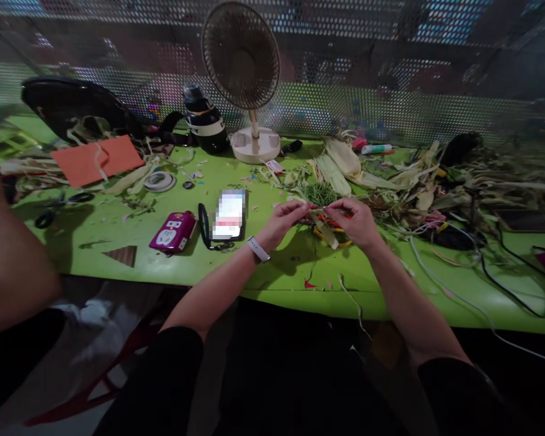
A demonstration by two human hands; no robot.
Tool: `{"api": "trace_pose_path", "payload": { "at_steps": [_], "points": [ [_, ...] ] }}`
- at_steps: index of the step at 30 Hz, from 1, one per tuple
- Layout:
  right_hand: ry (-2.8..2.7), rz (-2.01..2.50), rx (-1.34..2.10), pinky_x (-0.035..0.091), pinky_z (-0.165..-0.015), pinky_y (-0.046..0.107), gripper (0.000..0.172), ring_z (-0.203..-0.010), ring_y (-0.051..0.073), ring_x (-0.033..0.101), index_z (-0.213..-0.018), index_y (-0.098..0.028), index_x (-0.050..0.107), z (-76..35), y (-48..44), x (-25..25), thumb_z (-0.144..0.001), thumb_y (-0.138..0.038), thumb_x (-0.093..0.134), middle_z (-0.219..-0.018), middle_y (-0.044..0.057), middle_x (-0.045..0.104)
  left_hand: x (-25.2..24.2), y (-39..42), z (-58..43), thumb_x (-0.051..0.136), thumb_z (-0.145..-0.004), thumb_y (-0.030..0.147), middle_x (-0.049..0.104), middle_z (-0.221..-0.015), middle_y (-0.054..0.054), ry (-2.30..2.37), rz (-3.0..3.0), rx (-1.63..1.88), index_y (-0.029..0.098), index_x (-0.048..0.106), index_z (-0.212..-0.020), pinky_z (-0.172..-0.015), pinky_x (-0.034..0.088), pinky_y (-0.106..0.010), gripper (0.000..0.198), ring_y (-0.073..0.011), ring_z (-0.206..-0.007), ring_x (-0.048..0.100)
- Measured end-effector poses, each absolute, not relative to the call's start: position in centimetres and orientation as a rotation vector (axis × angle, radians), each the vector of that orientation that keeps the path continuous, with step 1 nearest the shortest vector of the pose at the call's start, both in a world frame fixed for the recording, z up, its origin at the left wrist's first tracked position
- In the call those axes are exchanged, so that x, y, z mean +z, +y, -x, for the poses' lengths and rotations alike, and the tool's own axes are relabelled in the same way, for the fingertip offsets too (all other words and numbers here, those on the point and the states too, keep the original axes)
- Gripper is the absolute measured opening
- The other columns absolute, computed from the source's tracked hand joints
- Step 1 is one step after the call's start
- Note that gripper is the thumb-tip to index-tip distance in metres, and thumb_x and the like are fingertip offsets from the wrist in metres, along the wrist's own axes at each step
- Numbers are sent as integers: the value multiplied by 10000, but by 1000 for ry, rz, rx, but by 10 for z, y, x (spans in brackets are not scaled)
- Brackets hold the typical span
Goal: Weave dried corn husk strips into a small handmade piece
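Observation:
Both of my hands meet over the green table, pinching a pale strip of dried husk [327, 234] that hangs down between them. My left hand [287, 219], with a watch on its wrist, grips the strip at its left end, thumb against fingers. On the other side my right hand [355, 223] pinches it close by. Beneath the hands lies something with red and yellow parts, mostly covered, perhaps scissors [340, 237]. Just behind them is a heap of thin green stems [318, 192], with broad pale husks [343, 163] beyond it.
A lit phone [229, 215] and a purple box [172, 233] lie to the left. Farther back stand a fan [255, 145] and a black bottle [206, 124]. Dried husks [418, 181] and cables [454, 300] spread at the right. A person's arm [13, 260] is at far left.

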State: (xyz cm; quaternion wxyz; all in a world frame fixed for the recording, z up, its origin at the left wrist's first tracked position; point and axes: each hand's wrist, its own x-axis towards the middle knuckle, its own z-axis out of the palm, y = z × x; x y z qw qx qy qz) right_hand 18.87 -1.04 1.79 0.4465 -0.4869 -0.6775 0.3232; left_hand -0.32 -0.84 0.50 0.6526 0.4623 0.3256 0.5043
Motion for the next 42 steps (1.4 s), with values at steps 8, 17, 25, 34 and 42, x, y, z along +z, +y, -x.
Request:
{"api": "trace_pose_path", "payload": {
  "at_steps": [8,17,25,34,42],
  "points": [
    [-1750,1191,542,464,-705,305,306,-702,160,568,-689,-209,642,-186,-10,17,-808,-491,656,-721,23,645,0,-5,7,754,-673,573,625,-601,-14,794,-1455,968,162,683,-640,-585,424,-254,418,-102,-577,519],
    [-1661,1218,719,452,-660,298,320,-655,155,563,-714,-192,654,-188,-7,15,-764,-505,692,-690,16,638,6,-7,8,775,-683,505,615,-662,-7,741,-1363,940,151,664,-683,-608,390,-248,371,-87,-606,501],
    [-1738,1207,619,464,-695,304,377,-681,155,575,-707,-190,628,-187,-3,9,-787,-558,655,-686,13,619,1,-3,10,787,-678,477,598,-628,11,763,-1442,828,130,661,-700,-587,375,-237,369,-78,-593,491],
    [-1361,1290,687,471,-703,317,457,-726,164,570,-817,-206,580,-196,3,7,-811,-664,570,-770,20,615,-2,5,12,780,-711,416,713,-794,-26,752,-1004,1084,164,717,-854,-761,501,-256,297,-118,-754,645],
    [-1685,1205,1002,434,-642,289,401,-665,141,532,-790,-186,624,-177,-9,8,-733,-580,670,-718,10,622,0,7,14,763,-725,429,717,-817,-33,760,-1021,1142,170,738,-888,-779,510,-259,307,-129,-776,650]
  ]
}}
